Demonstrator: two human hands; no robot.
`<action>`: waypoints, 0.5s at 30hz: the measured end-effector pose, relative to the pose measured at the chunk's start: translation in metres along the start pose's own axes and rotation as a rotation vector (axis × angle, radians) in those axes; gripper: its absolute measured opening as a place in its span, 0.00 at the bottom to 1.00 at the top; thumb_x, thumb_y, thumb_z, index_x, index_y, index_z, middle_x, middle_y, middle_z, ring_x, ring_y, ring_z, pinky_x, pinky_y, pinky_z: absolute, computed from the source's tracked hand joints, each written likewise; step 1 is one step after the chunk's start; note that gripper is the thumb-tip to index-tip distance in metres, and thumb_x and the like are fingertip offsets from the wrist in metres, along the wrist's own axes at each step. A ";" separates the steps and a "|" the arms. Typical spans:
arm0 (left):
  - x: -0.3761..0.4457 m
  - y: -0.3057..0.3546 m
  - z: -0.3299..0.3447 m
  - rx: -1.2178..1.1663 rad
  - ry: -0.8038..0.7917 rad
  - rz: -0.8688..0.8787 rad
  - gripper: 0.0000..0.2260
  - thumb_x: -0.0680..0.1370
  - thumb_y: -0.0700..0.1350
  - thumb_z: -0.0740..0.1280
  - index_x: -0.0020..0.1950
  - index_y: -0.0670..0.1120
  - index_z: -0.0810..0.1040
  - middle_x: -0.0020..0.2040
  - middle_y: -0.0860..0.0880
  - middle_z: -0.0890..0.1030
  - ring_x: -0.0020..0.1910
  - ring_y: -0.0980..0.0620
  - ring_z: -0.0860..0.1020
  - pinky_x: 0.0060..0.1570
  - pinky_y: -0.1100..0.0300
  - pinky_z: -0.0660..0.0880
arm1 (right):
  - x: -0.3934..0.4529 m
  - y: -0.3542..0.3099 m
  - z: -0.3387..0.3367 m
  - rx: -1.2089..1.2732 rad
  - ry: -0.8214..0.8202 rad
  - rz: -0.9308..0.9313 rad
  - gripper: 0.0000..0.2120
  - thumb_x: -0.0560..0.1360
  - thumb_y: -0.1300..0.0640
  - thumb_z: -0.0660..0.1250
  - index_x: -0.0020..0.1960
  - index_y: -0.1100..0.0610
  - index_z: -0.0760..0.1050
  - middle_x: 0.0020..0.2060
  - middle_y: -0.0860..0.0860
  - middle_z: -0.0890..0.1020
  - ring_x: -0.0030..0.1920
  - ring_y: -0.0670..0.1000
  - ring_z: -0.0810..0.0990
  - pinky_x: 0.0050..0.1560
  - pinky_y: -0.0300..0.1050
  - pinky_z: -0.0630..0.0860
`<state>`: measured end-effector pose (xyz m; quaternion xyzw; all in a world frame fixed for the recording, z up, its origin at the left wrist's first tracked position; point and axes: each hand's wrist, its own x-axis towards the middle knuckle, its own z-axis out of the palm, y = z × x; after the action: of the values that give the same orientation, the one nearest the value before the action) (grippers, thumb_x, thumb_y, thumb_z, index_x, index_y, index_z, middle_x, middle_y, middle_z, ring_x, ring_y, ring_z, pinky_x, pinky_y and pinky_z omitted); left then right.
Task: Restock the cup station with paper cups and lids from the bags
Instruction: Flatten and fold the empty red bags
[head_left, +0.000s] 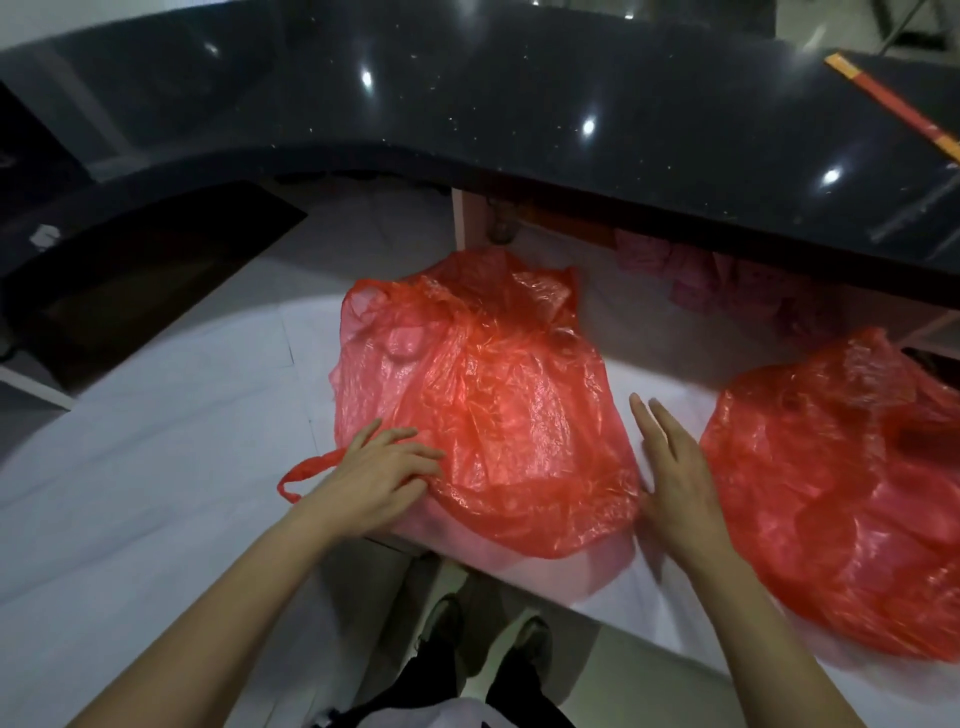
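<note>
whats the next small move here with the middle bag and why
Probably pull the middle bag's mouth open. It lies crumpled shut on the white surface, so its contents stay hidden. The left hand already rests on its near edge by the loose handle; the right hand is flat beside it.

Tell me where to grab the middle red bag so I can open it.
Probably best by the loose handle loop trailing off the middle bag's near-left corner, beside the left hand, coming from the left. It lies flat and free on the white surface, while the body is crumpled film. The right hand could steady the other side.
</note>
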<state>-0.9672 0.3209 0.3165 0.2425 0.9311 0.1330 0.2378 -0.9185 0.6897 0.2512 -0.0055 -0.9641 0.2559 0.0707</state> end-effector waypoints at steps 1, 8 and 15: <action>-0.002 0.000 -0.003 -0.041 -0.025 -0.014 0.34 0.71 0.61 0.42 0.66 0.58 0.80 0.72 0.64 0.73 0.78 0.57 0.60 0.80 0.47 0.42 | 0.005 -0.001 0.001 -0.035 0.004 -0.052 0.47 0.73 0.71 0.71 0.83 0.44 0.55 0.80 0.56 0.63 0.75 0.60 0.68 0.73 0.60 0.68; -0.013 0.003 -0.034 -0.347 -0.138 -0.050 0.21 0.76 0.52 0.56 0.59 0.51 0.86 0.59 0.55 0.84 0.61 0.57 0.79 0.72 0.52 0.68 | 0.034 -0.020 -0.004 -0.069 -0.074 -0.311 0.38 0.74 0.66 0.73 0.78 0.43 0.67 0.81 0.54 0.62 0.79 0.58 0.62 0.79 0.55 0.58; -0.027 -0.005 -0.079 -0.493 -0.172 -0.173 0.20 0.68 0.56 0.62 0.40 0.38 0.78 0.38 0.45 0.79 0.39 0.52 0.76 0.57 0.40 0.76 | 0.024 -0.015 0.017 0.138 -0.156 -0.385 0.20 0.74 0.45 0.69 0.63 0.51 0.82 0.73 0.50 0.75 0.78 0.48 0.66 0.79 0.56 0.59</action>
<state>-0.9887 0.2923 0.3915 0.1073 0.8642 0.3137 0.3784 -0.9444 0.6696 0.2476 0.2034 -0.9301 0.3027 0.0435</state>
